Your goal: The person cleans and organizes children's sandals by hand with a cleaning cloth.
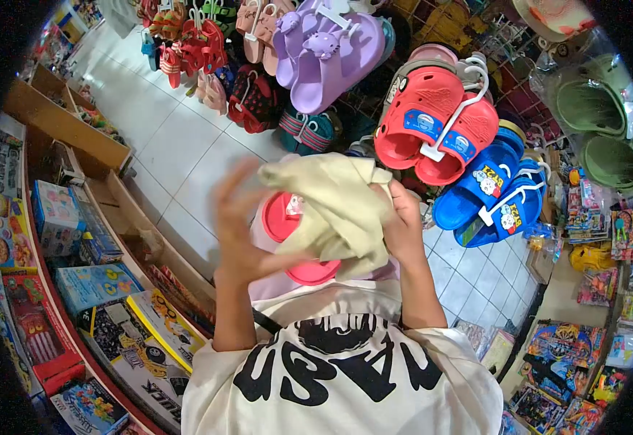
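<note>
A crumpled pale yellow-green cloth [338, 210] is bunched up in front of my chest. My right hand [403, 221] grips its right side, the fingers partly behind the folds. At the cloth's left edge, my left hand [240, 228] is blurred by motion, with thumb and fingers spread wide apart. Beneath the cloth lies a pair of pinkish-red slippers [315, 272], mostly covered; a small white printed patch shows on one of them. They appear to rest over my lap.
Hanging on a rack ahead are purple sandals [320, 69], red clogs [411, 123] and blue slippers [476, 185]. Green clogs [592, 109] hang in plastic at the right. Shelves with boxed toys [146, 341] run along the left. White floor tiles [186, 163] show between.
</note>
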A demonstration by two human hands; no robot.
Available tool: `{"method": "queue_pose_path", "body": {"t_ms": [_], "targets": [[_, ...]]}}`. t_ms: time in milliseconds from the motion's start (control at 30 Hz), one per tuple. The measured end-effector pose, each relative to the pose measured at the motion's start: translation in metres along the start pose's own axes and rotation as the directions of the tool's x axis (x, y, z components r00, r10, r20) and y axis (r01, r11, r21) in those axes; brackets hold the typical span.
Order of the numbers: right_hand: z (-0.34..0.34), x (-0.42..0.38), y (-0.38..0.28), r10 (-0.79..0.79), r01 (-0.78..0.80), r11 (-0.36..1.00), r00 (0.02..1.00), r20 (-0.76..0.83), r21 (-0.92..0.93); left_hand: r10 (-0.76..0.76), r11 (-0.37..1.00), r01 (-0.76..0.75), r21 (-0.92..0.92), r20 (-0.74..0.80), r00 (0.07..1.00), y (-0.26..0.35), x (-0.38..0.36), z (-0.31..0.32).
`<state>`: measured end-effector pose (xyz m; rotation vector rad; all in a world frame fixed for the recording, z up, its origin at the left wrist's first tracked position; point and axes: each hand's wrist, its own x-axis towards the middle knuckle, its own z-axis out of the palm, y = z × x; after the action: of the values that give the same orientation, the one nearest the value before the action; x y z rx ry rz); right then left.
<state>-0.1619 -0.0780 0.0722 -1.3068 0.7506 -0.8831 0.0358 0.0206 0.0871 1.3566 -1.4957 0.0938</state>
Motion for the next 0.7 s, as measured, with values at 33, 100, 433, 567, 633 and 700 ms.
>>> {"method": "queue_pose_path", "body": {"t_ms": [33,100,433,567,633,700], "targets": [[0.0,-0.001,-0.001,0.062,-0.063,0.998,0.998,0.034,0.027,0.059,0.998,-0.059,-0.01,0.102,0.993,0.001,-0.002,0.007],[0.003,-0.006,-0.003,0.184,-0.192,0.979,0.977,0.11,0.074,0.153,0.988,-0.153,-0.021,0.274,0.95,-0.003,-0.01,0.027],[-0.026,-0.024,0.004,0.287,-0.332,0.92,0.933,0.217,0.211,0.249,0.957,-0.161,-0.243,0.395,0.884,-0.011,-0.011,0.042],[-0.029,-0.028,0.0,0.152,-0.153,0.988,0.943,0.296,-0.019,0.094,0.957,-0.003,-0.291,0.3,0.949,-0.002,-0.011,0.045],[-0.026,-0.033,-0.016,0.164,-0.155,0.986,0.964,0.21,-0.06,-0.025,0.942,0.127,-0.31,0.314,0.949,0.005,-0.008,0.041],[-0.031,-0.032,-0.018,-0.023,0.111,0.942,0.963,0.268,-0.316,-0.18,0.923,0.281,-0.264,0.349,0.92,0.015,-0.006,0.033]]}}
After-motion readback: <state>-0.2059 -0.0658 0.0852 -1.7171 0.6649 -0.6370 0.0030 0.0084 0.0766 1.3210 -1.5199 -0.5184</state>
